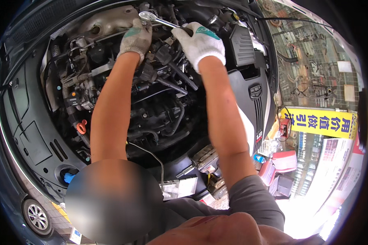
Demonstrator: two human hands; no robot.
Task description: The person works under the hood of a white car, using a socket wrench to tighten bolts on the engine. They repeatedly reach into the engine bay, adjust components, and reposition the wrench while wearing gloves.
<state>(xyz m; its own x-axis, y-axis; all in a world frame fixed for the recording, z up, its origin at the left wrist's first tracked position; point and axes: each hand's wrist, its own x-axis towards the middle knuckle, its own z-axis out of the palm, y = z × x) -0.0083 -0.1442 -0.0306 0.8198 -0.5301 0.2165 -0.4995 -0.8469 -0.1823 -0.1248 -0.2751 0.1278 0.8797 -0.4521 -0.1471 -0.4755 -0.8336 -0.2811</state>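
Note:
My right hand (202,41), in a white knit work glove with a green patch, grips the handle of a ratchet wrench (161,21). The wrench lies slanted over the far side of an open engine bay, its round chrome head pointing left. Just below that head is my left hand (135,39), in a greyer glove, its fingers bent close together. What they hold, if anything, is hidden. A tan metal heat shield (110,21) lies beyond the left hand. Ignition coils (164,55) with long black stems rest loose on the engine between my forearms.
A black plastic engine cover (243,87) sits right of my right forearm, near a ribbed black box (242,45). Hoses and an orange-red dipstick loop (81,127) are at left. A tool grid (310,61) and yellow sign (315,121) stand at right.

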